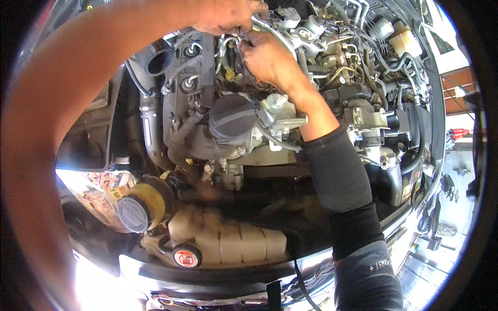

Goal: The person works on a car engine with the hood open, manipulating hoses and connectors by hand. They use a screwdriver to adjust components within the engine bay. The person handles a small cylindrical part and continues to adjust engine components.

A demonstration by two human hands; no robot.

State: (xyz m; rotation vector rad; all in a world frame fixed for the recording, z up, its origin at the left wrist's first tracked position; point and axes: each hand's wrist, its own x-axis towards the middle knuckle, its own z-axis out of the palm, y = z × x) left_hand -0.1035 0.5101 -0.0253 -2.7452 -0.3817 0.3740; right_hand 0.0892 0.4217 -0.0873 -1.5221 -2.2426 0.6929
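Observation:
Both my hands are close together at the far side of an open engine bay, over the engine [270, 150]. My left hand [223, 16] reaches across from the left with its fingers curled, partly cut off by the top edge. Just below it, my right hand [267, 58] has its thumb and fingers pinched together among thin metal pipes [225, 47]. What either hand grips is too small and hidden to name. A black sleeve [340, 176] covers my right forearm. Nearer to me lies a large round black cap [232, 116]; a small yellow part [229, 75] sits beyond it.
At the near edge stand a translucent coolant tank [228, 241] with a black cap [187, 256] and a yellowish fluid reservoir [155, 199]. An open black duct [161, 62] lies left. Hoses and a pale reservoir [405, 42] fill the right side.

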